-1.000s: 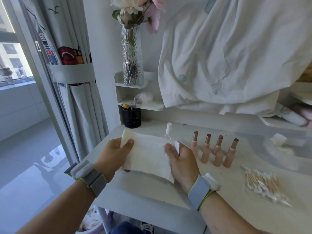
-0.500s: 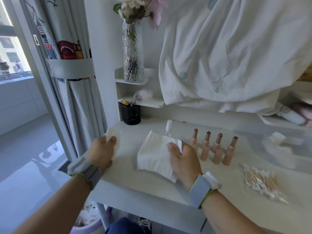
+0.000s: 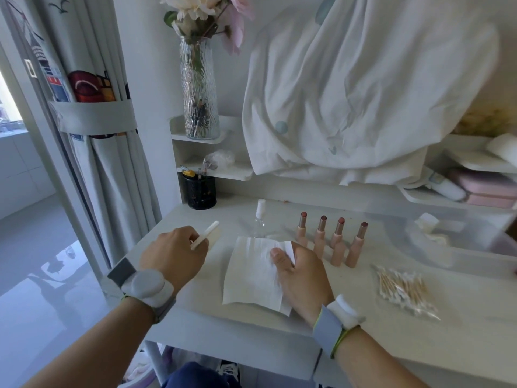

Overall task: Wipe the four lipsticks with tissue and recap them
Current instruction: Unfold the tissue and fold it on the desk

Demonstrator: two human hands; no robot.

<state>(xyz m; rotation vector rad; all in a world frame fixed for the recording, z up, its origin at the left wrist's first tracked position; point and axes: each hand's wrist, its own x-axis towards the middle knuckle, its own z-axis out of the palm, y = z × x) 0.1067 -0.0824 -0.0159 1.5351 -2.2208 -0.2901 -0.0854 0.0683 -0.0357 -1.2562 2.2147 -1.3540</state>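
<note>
Lipsticks (image 3: 330, 238), four, stand uncapped in a row on the tabletop (image 3: 349, 317), just right of the tissue (image 3: 253, 275). Right hand (image 3: 300, 278) pinches the tissue's far corner under its thumb. Left hand (image 3: 174, 254) pinches a small folded tissue piece (image 3: 205, 236) above the tabletop.

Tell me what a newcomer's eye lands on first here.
Four uncapped pale-pink lipstick tubes stand upright in a row at the middle of the white desk. Just in front of them, the right hand pinches a white tissue sheet lying on the desk, while the left hand holds a small folded white piece above the desk's left edge.
</note>
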